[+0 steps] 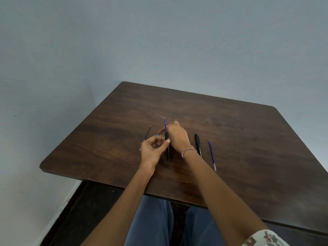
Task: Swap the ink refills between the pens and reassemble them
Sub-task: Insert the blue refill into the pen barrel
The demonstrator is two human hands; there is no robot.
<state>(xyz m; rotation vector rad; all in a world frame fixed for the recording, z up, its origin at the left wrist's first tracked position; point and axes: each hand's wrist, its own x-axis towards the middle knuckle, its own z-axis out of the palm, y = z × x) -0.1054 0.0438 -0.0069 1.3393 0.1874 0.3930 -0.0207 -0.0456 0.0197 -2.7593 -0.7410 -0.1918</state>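
While over worktop (230,130): left grip (152,150) pinching black barrel (167,150), blue refill (165,126) protruding; right grip (177,135) state unclear.

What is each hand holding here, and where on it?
Left hand pinches the black pen barrel near its upper end. Right hand: cannot tell.

1. On the table (230,139): four long pieces, roughly side by side.
2. Leftmost: thin refill (147,136).
3. Right of it: pen barrel (167,150), a refill (165,125) sticking out its far end.
4. Further right: second barrel (198,145), then loose refill (212,155), rightmost.
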